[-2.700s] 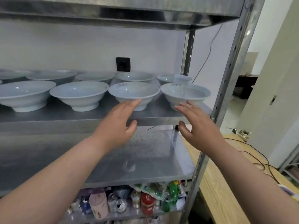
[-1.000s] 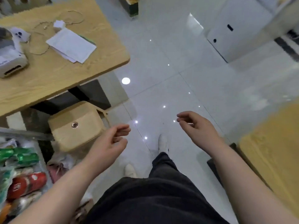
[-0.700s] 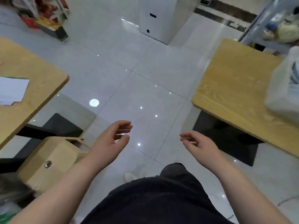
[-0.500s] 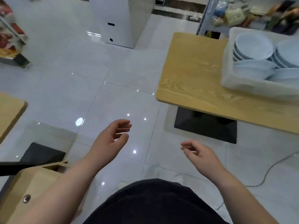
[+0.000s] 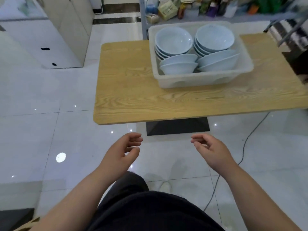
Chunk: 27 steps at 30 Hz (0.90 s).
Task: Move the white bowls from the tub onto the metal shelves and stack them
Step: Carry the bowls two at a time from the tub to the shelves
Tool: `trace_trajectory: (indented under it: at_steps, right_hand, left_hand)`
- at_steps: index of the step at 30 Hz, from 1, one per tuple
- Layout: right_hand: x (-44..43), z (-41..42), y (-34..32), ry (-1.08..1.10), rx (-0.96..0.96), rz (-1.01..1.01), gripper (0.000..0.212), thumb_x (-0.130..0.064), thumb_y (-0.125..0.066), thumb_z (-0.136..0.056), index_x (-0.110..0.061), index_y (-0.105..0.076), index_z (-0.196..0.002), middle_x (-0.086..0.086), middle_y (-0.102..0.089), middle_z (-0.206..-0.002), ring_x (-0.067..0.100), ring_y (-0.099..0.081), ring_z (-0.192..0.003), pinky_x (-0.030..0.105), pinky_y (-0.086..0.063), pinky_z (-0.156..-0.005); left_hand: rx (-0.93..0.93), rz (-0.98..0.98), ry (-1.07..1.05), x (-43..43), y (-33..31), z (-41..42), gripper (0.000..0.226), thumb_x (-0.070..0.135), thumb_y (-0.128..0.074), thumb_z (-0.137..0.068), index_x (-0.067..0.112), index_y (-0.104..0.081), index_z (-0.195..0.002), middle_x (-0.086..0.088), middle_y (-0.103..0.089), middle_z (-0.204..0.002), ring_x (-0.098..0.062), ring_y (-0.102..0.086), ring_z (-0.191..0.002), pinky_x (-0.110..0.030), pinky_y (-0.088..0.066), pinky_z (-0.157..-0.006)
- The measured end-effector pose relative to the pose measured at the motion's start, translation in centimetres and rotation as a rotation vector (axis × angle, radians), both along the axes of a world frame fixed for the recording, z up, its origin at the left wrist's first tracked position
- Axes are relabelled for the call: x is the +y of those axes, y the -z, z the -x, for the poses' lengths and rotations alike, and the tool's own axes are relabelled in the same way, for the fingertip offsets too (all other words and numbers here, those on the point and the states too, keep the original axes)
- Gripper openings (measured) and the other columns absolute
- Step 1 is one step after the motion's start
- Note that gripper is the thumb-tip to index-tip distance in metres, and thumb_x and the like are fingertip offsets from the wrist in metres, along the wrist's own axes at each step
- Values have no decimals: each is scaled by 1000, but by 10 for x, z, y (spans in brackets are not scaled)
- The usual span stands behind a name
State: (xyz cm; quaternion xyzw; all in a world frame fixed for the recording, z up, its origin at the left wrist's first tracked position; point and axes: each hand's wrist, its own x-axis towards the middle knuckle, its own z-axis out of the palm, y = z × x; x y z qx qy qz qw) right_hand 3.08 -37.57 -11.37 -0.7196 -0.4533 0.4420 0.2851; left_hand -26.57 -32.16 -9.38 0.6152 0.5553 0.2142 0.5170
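Holding nothing in left hand point(image 5: 121, 152) or right hand point(image 5: 211, 152), fingers loosely curled, over open floor point(image 5: 66, 130) short of the table point(image 5: 133, 90) edge, with white bowls point(image 5: 173, 39) stacked in the tub point(image 5: 200, 80) toward its far side, table's right end cut off, shelf clutter point(image 5: 168, 9) behind blurred.

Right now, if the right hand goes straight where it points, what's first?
Probably the near edge of the wooden table, short of the tub; depth unclear. Nothing shows between it and the right hand.

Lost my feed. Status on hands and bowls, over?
Both empty: left hand, right hand, over floor. Stacked bowls in tub on table. Nothing blocking the tub.
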Motion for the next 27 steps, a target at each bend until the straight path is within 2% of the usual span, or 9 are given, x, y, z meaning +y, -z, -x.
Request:
trace_trajectory:
  at_steps: [3, 10, 16, 19, 22, 27]
  right_hand:
    - [26, -22, 2, 61, 0, -20, 20, -23, -58, -96, -40, -64, -104, -17, -69, -104, -4, -62, -98, 15, -49, -77]
    - [93, -60, -9, 140, -41, 12, 19, -19, -59, -95, -36, -65, -102, -18, -69, -100, -8, -62, -94, 4, -45, -71]
    - [146, -86, -15, 194, -35, -1, 20, -17, -60, -94, -34, -67, -100, -16, -70, -101, -7, -62, -94, 8, -47, -73]
    - [178, -105, -14, 174, -50, -19, 20, -17, -60, -94, -35, -67, -101, -17, -69, -101, -6, -62, -94, 15, -49, -79]
    - [214, -136, -12, 91, -127, -62, 23, -17, -60, -92, -38, -65, -98, -21, -68, -98, -6, -61, -95, 23, -50, -85]
    - [296, -213, -13, -98, -416, -315, 20, -14, -61, -91, -19, -67, -110, -9, -67, -103, 1, -59, -98, 15, -45, -85]
  left_hand:
    - [-2, 26, 37, 27, 7, -18, 39, 6, -56, -93, 35, -57, -118, 22, -66, -110, -2, -63, -108, -18, -48, -87]
    - [-70, 21, 129, 131, 15, -69, 38, 6, -56, -93, 34, -58, -119, 20, -66, -110, -4, -63, -107, -21, -49, -88]
    - [-114, -71, 228, 223, 2, -119, 37, 5, -57, -93, 30, -58, -119, 16, -67, -108, -6, -63, -106, -19, -50, -86]
    - [-118, -143, 210, 263, -6, -149, 39, 5, -58, -92, 36, -57, -115, 14, -68, -108, -6, -64, -104, -20, -50, -86]
    - [-99, -203, 170, 296, -8, -183, 39, 6, -58, -92, 37, -56, -114, 14, -67, -107, -5, -64, -102, -18, -49, -84]
    - [106, -304, 122, 354, 0, -245, 34, 17, -58, -91, 29, -56, -124, 17, -64, -111, -1, -60, -105, -26, -49, -92]
